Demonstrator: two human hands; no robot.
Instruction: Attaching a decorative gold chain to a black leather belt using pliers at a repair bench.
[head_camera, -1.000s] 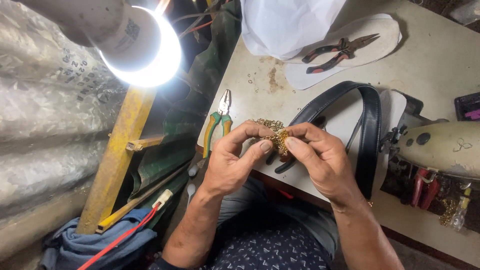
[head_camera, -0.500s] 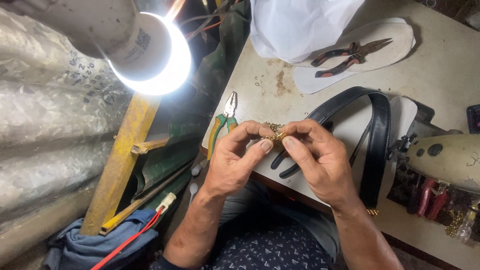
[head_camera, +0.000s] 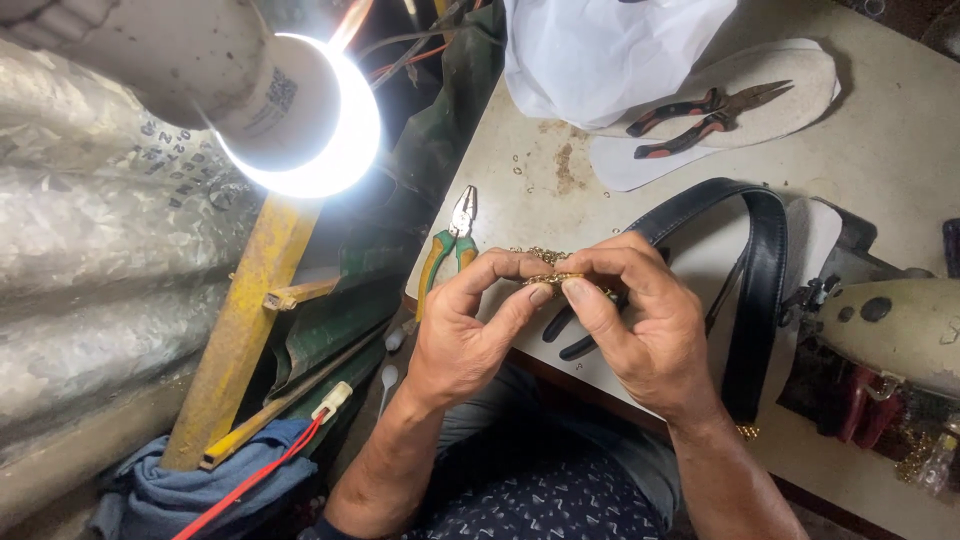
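Your left hand (head_camera: 455, 335) and right hand (head_camera: 640, 320) both pinch a small gold chain piece (head_camera: 553, 278) between fingertips, probably links, right above the table edge (head_camera: 480, 180). Black strap (head_camera: 760, 280) just behind, green-handled pliers (head_camera: 450, 245) beside, red-handled pliers (head_camera: 705, 110) farther back.

I count two pliers (head_camera: 708, 110) (head_camera: 452, 240), one belt (head_camera: 762, 290), one chain (head_camera: 553, 277), one lamp (head_camera: 310, 120), one bag (head_camera: 610, 50) here.

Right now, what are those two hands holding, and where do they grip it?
A small gold chain piece, pinched at its middle between the fingertips of the left hand and right hand.
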